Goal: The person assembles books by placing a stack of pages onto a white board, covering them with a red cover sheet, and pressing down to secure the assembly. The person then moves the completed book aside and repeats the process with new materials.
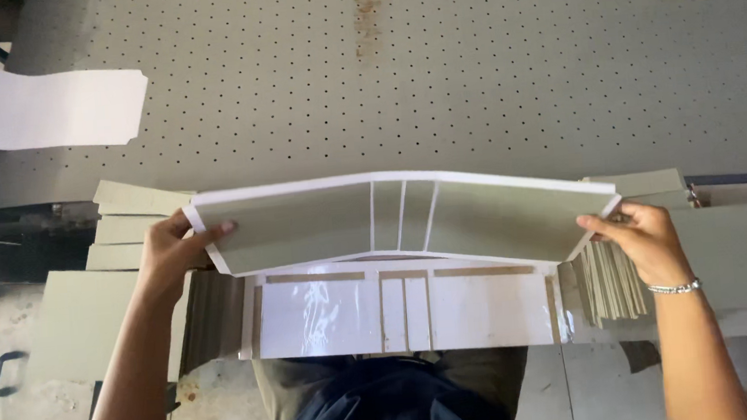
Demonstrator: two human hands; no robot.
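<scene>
Between both hands, cover (401, 217) hanging above near table edge, long axis running left-right, ends drooping. Left hand (172, 248) pinching left end; right hand (637, 234) pinching right end, both equally near. White sheet (404, 310) lying directly beneath. Board stacks (610, 276) flanking.
</scene>
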